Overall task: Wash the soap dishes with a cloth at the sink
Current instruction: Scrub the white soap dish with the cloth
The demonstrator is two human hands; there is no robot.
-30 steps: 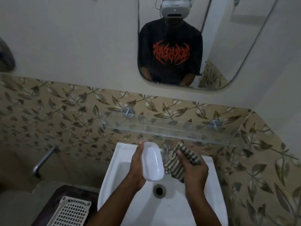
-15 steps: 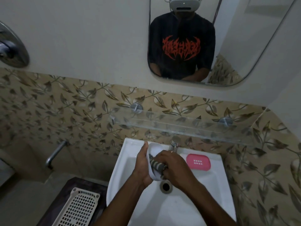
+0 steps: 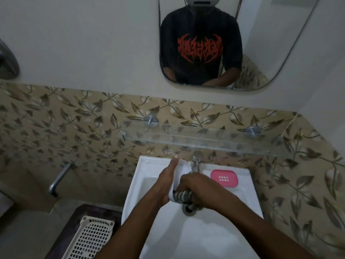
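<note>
Over the white sink [image 3: 214,238], my left hand [image 3: 167,182] holds a white soap dish [image 3: 182,168] on edge, its hollow side facing right. My right hand [image 3: 197,187] presses a dark striped cloth [image 3: 183,198] into the lower part of that dish; the cloth's tail hangs down toward the drain. A pink soap dish [image 3: 224,178] with small holes lies flat on the sink's back right ledge, beside the tap [image 3: 195,163].
A glass shelf [image 3: 205,141] juts out just above the tap. A mirror [image 3: 224,43] hangs higher on the wall. A cream perforated basket [image 3: 91,238] rests on a dark surface left of the sink. A metal spout [image 3: 58,179] sticks out of the tiled wall at left.
My right hand brought the cloth from beside the white dish into its hollow, then slid down to its lower end. The pink dish came into view. The view shifted left and down.
</note>
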